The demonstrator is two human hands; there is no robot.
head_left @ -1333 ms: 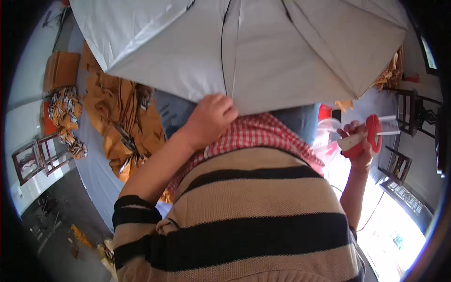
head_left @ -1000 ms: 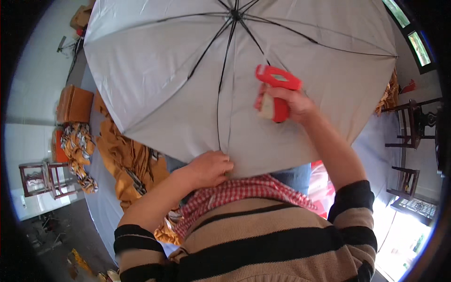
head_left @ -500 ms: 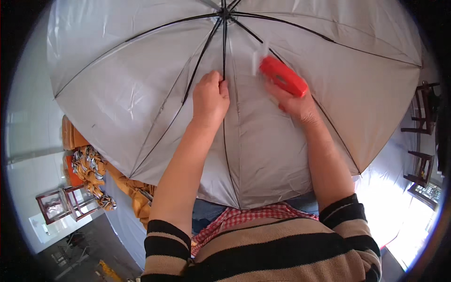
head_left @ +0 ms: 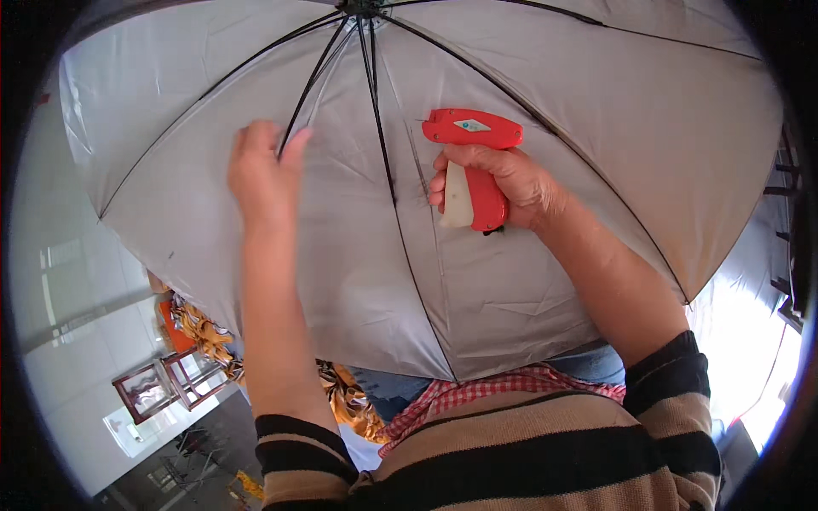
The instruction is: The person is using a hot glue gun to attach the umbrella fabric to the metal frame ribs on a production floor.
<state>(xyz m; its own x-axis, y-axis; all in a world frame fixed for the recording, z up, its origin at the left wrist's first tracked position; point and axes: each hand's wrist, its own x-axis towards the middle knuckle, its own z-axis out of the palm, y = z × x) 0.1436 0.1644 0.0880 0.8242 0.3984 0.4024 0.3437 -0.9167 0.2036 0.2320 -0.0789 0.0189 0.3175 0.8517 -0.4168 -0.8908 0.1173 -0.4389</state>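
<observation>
A silver-grey umbrella (head_left: 528, 264) is spread over my lap, its inner side up, with black ribs meeting at a hub (head_left: 364, 8) at the top. My right hand (head_left: 503, 175) is wrapped around the grip of a red tagging gun (head_left: 473, 128) with a pale trigger. The gun's thin needle points left, above the fabric near a middle rib (head_left: 382, 140). My left hand (head_left: 262, 175), slightly blurred, is at another rib (head_left: 302, 98) farther left. Thumb and fingers are apart there, with the rib running between them.
Brown, patterned cloth (head_left: 200, 328) lies at the left beyond the umbrella's edge. A wooden stool (head_left: 166, 387) stands farther left, and dark wooden furniture (head_left: 792, 230) is at the right edge. A red checked cloth (head_left: 477, 387) lies across my lap.
My left hand has left the middle rib and moved left to another one. The tagging gun has turned upright and come slightly left. The umbrella has shifted, its hub moving up and left.
</observation>
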